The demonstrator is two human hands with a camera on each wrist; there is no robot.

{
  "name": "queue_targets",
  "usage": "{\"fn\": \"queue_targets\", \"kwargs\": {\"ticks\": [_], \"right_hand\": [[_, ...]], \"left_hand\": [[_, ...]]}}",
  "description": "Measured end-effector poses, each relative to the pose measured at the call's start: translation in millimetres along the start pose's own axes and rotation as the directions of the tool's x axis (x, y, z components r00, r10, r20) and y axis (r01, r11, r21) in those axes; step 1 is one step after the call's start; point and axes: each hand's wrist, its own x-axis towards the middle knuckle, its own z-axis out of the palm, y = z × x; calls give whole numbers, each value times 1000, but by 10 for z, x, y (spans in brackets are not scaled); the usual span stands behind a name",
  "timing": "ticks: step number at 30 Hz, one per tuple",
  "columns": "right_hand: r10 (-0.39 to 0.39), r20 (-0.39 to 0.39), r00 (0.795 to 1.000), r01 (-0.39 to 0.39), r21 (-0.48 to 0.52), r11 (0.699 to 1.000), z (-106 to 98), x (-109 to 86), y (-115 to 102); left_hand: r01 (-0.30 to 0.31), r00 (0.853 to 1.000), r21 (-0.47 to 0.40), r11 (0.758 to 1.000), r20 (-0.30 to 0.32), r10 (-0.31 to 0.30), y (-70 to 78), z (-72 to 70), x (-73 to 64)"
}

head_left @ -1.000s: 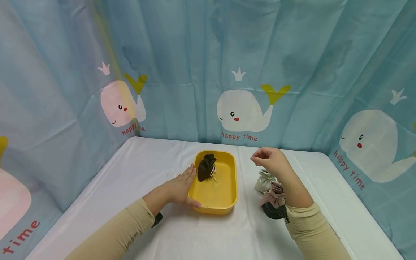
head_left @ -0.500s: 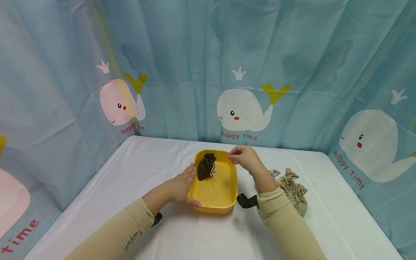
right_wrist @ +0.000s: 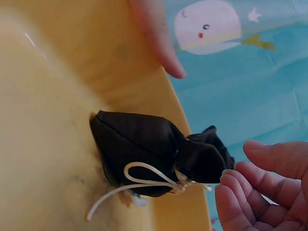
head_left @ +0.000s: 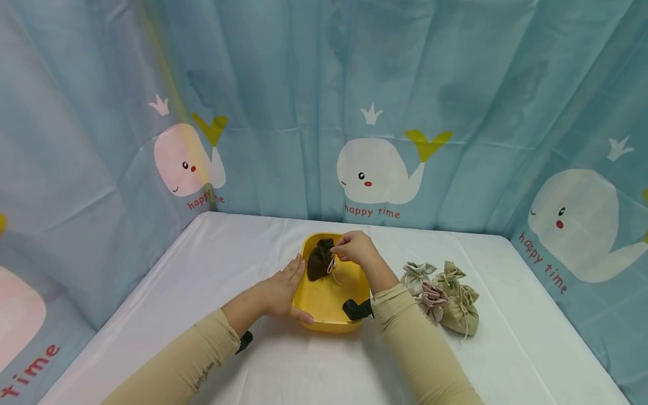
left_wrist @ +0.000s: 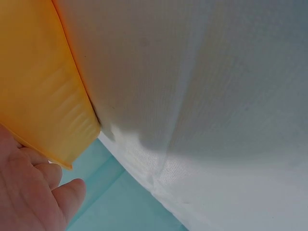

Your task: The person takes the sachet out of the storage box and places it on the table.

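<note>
A dark brown drawstring pouch [head_left: 319, 261] with a pale cord bow leans in the far left part of the yellow plastic tub [head_left: 331, 306]. My right hand [head_left: 356, 247] is at the pouch's gathered neck. In the right wrist view, the thumb [right_wrist: 269, 153] and curved fingers of that hand stand apart beside the ruffled top of the pouch [right_wrist: 139, 144], not closed round it. My left hand [head_left: 280, 289] rests along the tub's left side, its fingers extended against the wall and its thumb at the near corner. The left wrist view shows its fingertips beside the tub wall [left_wrist: 53, 82].
Right of the tub, on the white tablecloth [head_left: 511, 343], several tied pouches sit bunched together: a pale grey-green one [head_left: 416, 277], a pink one [head_left: 433, 301] and olive ones [head_left: 462, 315]. A blue whale-print curtain [head_left: 283, 101] hangs round the back and sides.
My right hand has moved left from above the bunched pouches, across the tub's right rim, to the brown pouch. The left hand and the tub have stayed in place.
</note>
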Motion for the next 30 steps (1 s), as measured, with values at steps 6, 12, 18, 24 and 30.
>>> {"fn": "queue_targets", "kwargs": {"ticks": [6, 12, 18, 24, 30], "right_hand": [[35, 9, 999, -35, -22, 999, 102, 57, -4], [80, -33, 996, -84, -140, 987, 166, 111, 48], [44, -29, 999, -49, -186, 981, 185, 124, 82], [-2, -14, 1000, -1, -176, 984, 155, 129, 70], [-8, 6, 1000, 9, -220, 975, 73, 135, 75]], "left_hand": [[8, 1000, 0, 1000, 9, -8, 3, -6, -4], [6, 1000, -12, 1000, 11, -6, 6, 25, 3], [-5, 1000, 13, 1000, 1, 5, 11, 36, 14], [-17, 1000, 29, 999, -14, 17, 16, 5, -4], [-21, 1000, 12, 1000, -18, 21, 6, 3, -1]]}}
